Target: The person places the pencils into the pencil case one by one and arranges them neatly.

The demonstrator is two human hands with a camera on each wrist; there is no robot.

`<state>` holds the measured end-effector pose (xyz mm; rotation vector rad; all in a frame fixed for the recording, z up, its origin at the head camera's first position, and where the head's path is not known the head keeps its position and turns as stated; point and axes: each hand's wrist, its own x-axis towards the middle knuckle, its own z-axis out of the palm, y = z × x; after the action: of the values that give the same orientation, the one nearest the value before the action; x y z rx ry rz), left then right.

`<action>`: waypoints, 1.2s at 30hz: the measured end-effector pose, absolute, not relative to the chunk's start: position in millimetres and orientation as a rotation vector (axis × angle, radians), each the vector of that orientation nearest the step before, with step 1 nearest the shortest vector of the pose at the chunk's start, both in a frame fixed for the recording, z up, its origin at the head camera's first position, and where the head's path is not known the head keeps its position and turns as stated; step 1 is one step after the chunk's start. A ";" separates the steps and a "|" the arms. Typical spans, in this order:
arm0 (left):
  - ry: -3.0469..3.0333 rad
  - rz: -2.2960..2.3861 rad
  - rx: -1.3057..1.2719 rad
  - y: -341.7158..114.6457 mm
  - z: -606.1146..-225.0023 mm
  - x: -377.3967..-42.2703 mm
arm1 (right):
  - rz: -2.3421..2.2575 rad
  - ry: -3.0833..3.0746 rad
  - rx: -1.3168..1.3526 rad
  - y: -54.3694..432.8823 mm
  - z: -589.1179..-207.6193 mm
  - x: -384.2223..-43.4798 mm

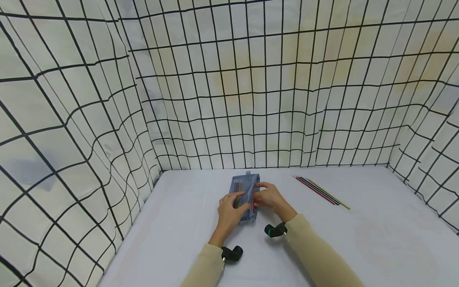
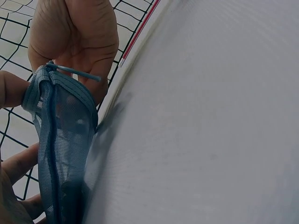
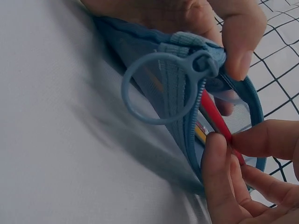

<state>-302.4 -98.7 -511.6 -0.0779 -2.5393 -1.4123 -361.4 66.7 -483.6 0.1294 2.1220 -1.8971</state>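
A blue mesh zip pouch [image 1: 247,183] lies on the table, its zipped side open, with several pencils [image 1: 237,189] showing through the mesh. My left hand [image 1: 231,209] grips the pouch, thumb and fingers at the zipped edge. In the right wrist view a blue ring pull [image 3: 159,88] hangs from the zip. My right hand [image 1: 269,198] is at the opening and pinches a red pencil [image 3: 215,112] that sits partly inside the pouch. A yellow pencil [image 3: 200,134] shows beside it within the pouch.
To the right of the pouch, several loose pencils [image 1: 319,190], red, dark and yellow, lie side by side on the white table [image 1: 172,231]. White sheeting behind a black grid net [image 1: 236,119] stands around the table's back and sides.
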 end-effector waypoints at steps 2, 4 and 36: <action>-2.542 -1.417 -0.077 -98.3 -511.4 -302.2 | -1.890 2.124 0.115 66.2 -484.2 -360.5; -2.543 -1.420 -0.076 -98.0 -511.1 -302.1 | -1.892 2.129 0.105 66.0 -483.9 -359.2; -2.536 -1.434 -0.101 -98.9 -511.7 -300.8 | -1.519 2.827 -0.327 174.4 -490.5 -365.2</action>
<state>-300.8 -98.9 -511.7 -0.1010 -2.5361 -1.4337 -365.2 174.4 -490.5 -0.3274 2.8268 -1.5193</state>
